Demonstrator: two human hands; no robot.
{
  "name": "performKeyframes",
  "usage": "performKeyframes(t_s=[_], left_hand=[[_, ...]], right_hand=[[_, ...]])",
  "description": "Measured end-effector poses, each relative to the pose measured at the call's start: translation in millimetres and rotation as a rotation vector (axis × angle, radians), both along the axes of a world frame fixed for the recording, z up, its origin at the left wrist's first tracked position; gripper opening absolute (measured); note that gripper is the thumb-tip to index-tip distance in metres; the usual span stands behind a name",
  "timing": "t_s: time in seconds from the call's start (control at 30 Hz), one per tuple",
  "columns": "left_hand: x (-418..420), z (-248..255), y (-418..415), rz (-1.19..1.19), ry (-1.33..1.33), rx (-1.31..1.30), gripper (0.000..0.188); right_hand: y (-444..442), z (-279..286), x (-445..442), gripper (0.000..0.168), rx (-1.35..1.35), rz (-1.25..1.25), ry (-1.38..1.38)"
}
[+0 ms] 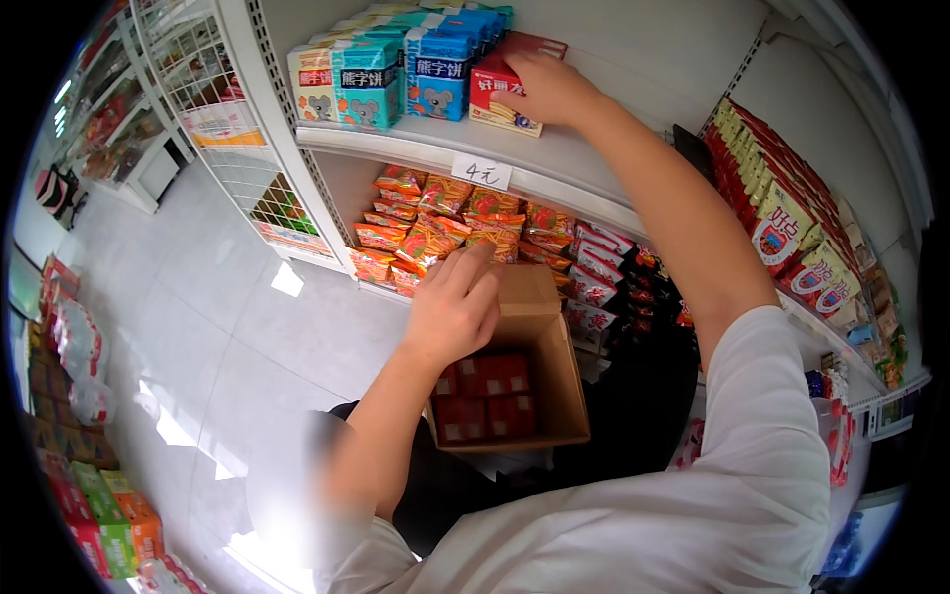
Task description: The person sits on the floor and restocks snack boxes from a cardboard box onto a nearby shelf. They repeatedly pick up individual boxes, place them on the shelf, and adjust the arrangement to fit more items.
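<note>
On the upper shelf, my right hand grips a red snack box, with the thumb on its front and the fingers over its top. That box stands right beside a blue biscuit pack. My left hand hovers at the opening of a cardboard carton, its fingers bent and pointing towards the shelves. Whether it touches the raised carton flap cannot be made out. Down inside the carton lie several red boxes.
Teal biscuit packs line the upper shelf's left part. Orange snack bags fill the shelf below, behind a handwritten price card. Red and cream bags stand on the right shelf. A wire rack and grey tiled floor lie left.
</note>
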State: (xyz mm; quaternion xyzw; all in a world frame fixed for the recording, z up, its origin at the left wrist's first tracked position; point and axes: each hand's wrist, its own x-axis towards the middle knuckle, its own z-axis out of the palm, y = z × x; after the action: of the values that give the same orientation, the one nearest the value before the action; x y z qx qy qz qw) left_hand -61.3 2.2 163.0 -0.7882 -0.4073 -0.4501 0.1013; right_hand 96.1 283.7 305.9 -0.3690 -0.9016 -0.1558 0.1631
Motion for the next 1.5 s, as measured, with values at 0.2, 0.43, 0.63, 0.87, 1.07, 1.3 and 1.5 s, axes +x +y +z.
performKeyframes(t_s=[0.2,0.43,0.63,0.87,1.07,1.3,1.5], left_hand=[[-1,2,5,-0.004,0.025,-0.006,0.035],[-25,-10,6,0.127,-0.053,-0.213,0.010],[-37,-20,13,0.284,-0.084,-0.417,0.007],[-29,-19,16,0.276,-0.042,-0.502,0.011],[-33,-30,13,0.248,-0.008,-0.551,0.012],[-22,-22,16,0.210,0.020,-0.581,0.012],[-20,-29,14,0.170,0.047,-0.609,0.012]], right_hand=[[-5,-7,3,0.051,0.423,0.101,0.184],[-175,-41,-3,0.015,-0.287,0.386,0.458],[-254,-238,-37,0.031,-1.280,0.110,-0.667],[-335,-412,-64,0.058,-1.140,0.232,-0.563],[-335,-406,-61,0.074,-1.336,0.088,-0.727],[-320,-486,-10,0.074,-1.913,-0.901,1.077],[-294,-530,-2,0.048,-1.840,-0.843,1.190]])
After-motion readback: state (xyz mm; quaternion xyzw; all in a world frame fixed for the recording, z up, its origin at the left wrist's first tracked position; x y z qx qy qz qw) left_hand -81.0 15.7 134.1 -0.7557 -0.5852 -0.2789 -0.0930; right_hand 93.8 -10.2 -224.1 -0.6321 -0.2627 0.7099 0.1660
